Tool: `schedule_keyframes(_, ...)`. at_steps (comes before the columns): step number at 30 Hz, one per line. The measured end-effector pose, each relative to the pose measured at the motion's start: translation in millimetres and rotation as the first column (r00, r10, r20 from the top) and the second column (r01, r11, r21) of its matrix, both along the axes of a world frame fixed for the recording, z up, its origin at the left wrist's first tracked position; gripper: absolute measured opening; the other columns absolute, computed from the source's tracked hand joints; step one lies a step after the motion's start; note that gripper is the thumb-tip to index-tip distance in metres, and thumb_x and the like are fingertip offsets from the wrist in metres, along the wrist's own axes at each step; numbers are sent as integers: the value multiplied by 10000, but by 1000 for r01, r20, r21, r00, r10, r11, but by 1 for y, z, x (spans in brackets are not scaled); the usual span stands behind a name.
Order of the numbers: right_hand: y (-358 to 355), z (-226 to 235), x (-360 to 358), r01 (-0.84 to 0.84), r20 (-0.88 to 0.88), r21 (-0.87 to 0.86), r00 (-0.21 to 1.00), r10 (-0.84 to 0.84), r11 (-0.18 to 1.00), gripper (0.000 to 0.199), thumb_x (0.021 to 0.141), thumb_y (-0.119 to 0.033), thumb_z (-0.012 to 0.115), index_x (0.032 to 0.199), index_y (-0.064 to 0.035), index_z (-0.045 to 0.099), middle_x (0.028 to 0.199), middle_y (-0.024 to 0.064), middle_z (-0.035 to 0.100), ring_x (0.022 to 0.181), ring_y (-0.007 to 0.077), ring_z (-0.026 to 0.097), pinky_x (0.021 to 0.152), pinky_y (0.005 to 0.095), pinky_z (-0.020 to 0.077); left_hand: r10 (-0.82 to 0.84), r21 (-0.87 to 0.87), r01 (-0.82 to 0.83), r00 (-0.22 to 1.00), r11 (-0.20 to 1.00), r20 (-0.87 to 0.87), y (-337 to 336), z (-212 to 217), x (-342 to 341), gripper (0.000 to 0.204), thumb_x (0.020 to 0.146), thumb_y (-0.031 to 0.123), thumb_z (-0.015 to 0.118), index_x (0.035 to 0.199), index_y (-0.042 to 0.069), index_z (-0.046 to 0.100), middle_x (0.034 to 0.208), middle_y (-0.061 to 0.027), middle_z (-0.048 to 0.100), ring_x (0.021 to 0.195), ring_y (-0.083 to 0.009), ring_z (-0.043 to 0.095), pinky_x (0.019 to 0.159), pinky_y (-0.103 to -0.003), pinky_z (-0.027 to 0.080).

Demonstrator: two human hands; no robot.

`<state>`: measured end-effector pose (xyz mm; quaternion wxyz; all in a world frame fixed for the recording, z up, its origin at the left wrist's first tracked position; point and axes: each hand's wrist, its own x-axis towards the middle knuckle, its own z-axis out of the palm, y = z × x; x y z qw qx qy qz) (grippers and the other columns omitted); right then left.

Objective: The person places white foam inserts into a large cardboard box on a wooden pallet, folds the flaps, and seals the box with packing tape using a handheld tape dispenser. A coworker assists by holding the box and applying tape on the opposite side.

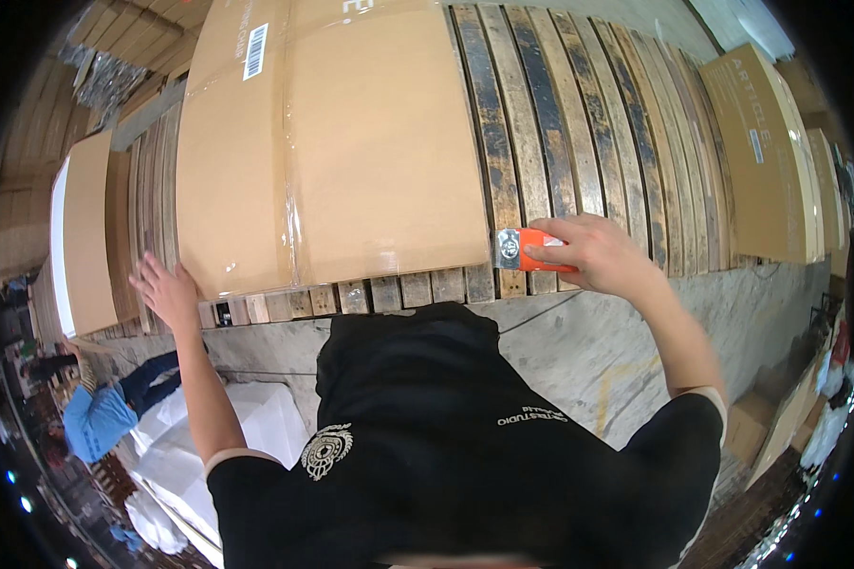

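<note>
A large brown cardboard box (380, 180) lies flat before me, with clear tape running along its middle seam and a white barcode label near its far left. My left hand (166, 289) is at the box's near left corner, fingers stretched out and apart, holding nothing. In my right hand (598, 254) is an orange hand tool with a silver end (531, 250), gripped from above. Its silver end is beside the box's near right corner; I cannot tell whether they touch. The tool's exact kind is not clear.
The box rests on a slatted wooden platform (579, 114). More cardboard boxes stand at the right (764, 156) and left (90, 237). Behind my left arm are white wrapped items (256, 417) and a person in a blue shirt (104, 417). Concrete floor (560, 360) lies along the platform's near edge.
</note>
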<state>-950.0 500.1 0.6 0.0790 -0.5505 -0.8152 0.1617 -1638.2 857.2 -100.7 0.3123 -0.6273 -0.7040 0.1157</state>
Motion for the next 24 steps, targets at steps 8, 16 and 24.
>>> schedule_keyframes(8, -4, -11, -47, -94, 201, 29, 976, 86, 995, 273, 913, -135, 779, 1182, -129, 824, 1301, 97, 789, 1025, 325, 799, 855, 455, 611, -750, -2, 994, -77, -105, 657, -145, 41, 297, 512, 1000, 363, 840, 1482, 255, 708, 1659, -42, 618, 1559, -319, 552, 1259, -552, 469)
schedule_keyframes(16, -73, -127, -91, 246, 275, -671, 959, -73, 700, 231, 875, -291, 881, 960, -76, 899, 958, 152, 852, 937, 349, 839, 760, 492, 625, -553, 37, 975, -155, -218, 819, -199, 22, 403, 325, 1044, 409, 762, 1333, 268, 808, 1638, -10, 638, 1640, -296, 442, 1316, -614, 384)
schedule_keyframes(24, -105, -129, -93, 523, 154, -565, 827, -540, 639, 215, 749, -223, 855, 956, -215, 910, 943, 140, 831, 945, 399, 808, 786, 513, 635, -760, -456, 847, 99, -274, 642, -218, 22, 459, 203, 995, 272, 713, 1018, 160, 880, 1321, -51, 794, 1477, -307, 586, 1340, -669, 309)
